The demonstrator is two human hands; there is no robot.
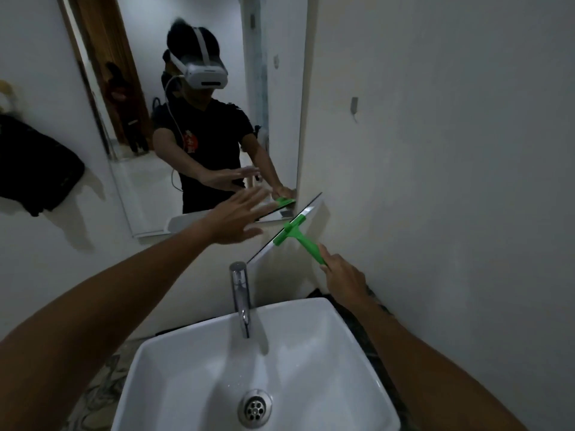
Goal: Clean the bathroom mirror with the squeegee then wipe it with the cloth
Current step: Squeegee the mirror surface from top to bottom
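Note:
The tall bathroom mirror [146,169] hangs on the wall above the sink and reflects a person wearing a headset. A green squeegee [295,233] with a long blade is held by its handle in my right hand [340,273], just below and to the right of the mirror's lower right corner, blade against the wall. My left hand [239,217] is stretched out flat with fingers spread, in front of the mirror's lower edge, holding nothing. No cloth for wiping is recognisable in view.
A white square sink [348,331] with a chrome tap [241,293] and a drain [254,407] sits directly below. A dark garment [34,169] hangs on the left wall. A small hook [354,104] is on the right wall.

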